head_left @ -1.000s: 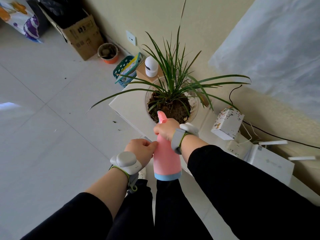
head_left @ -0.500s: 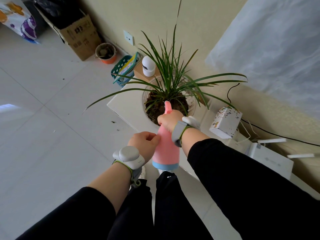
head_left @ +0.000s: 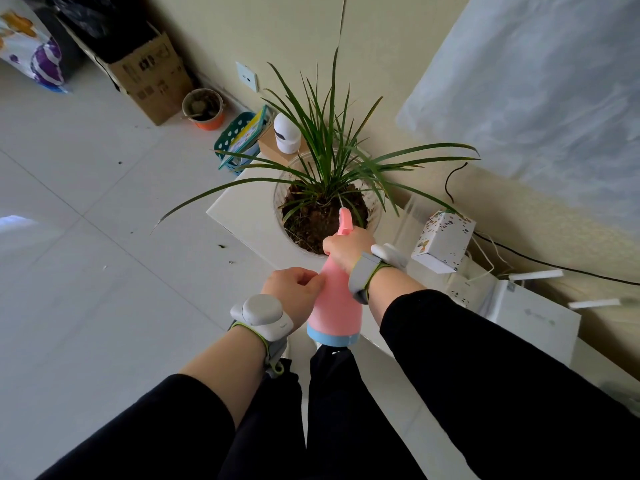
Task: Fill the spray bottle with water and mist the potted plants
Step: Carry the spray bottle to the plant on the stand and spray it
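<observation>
I see the pink spray bottle [head_left: 334, 299] held upright just in front of the potted plant [head_left: 329, 161], its nozzle tip over the near rim of the soil. It looks like smooth, stiff plastic with a blue base band; if it is filled, I judge the weight sits low, so the neck under the trigger is the place to take it, with a second hand steadying the body. The surface could be slick if wet.

My right hand [head_left: 348, 247] is clenched round the head of the bottle at the trigger. My left hand [head_left: 294, 289] is curled against the bottle's side below that, fingertips touching the plastic; whether it truly grips or only braces, I cannot tell.

The trigger and the fingers on it are hidden behind the right hand, and the opaque wall hides any water level. No mist is visible. The plant stands in a clear pot on a white desk [head_left: 242, 216]; a speckled box [head_left: 445, 237] sits to the right of the plant.
</observation>
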Action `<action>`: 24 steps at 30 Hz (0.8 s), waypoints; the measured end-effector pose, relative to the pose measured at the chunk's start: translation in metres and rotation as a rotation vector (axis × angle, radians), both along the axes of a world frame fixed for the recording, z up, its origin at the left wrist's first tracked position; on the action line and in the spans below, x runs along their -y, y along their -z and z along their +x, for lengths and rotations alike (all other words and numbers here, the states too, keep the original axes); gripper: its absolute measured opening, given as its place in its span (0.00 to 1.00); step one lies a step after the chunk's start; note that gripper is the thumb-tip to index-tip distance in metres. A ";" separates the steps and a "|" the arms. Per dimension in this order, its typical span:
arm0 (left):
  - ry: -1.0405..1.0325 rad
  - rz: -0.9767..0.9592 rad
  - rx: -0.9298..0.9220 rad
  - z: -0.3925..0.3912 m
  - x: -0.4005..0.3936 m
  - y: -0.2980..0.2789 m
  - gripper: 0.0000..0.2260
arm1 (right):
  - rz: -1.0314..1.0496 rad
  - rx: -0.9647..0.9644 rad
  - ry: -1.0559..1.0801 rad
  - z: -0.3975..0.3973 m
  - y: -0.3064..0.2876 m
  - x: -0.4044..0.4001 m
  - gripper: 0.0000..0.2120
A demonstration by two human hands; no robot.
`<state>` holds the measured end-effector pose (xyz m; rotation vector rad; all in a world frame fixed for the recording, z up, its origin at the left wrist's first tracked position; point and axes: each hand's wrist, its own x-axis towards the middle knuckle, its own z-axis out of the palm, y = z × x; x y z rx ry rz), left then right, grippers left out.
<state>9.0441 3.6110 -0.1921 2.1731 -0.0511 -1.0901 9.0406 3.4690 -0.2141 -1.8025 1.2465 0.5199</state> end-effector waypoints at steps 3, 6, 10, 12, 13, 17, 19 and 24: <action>0.020 0.002 -0.006 -0.002 0.003 0.001 0.08 | -0.023 -0.005 0.016 -0.005 0.001 0.002 0.09; 0.039 0.001 -0.013 -0.003 0.007 0.002 0.10 | -0.019 -0.006 0.044 -0.009 0.000 0.006 0.10; 0.045 -0.010 -0.009 -0.005 0.011 0.004 0.11 | -0.015 -0.003 0.112 -0.014 0.000 0.010 0.06; 0.049 -0.013 0.001 -0.005 0.013 0.005 0.11 | -0.005 -0.003 0.141 -0.016 0.000 0.012 0.03; 0.054 -0.012 0.005 -0.005 0.014 0.004 0.11 | 0.004 0.000 0.145 -0.017 0.000 0.013 0.02; 0.056 0.002 0.007 -0.006 0.017 0.003 0.09 | 0.028 -0.005 0.150 -0.020 0.001 0.015 0.07; 0.037 0.011 0.003 -0.008 0.016 0.001 0.08 | 0.022 -0.002 0.136 -0.020 -0.001 0.013 0.04; -0.022 0.016 0.011 -0.010 0.010 -0.008 0.07 | 0.011 0.094 -0.009 -0.016 -0.015 0.003 0.08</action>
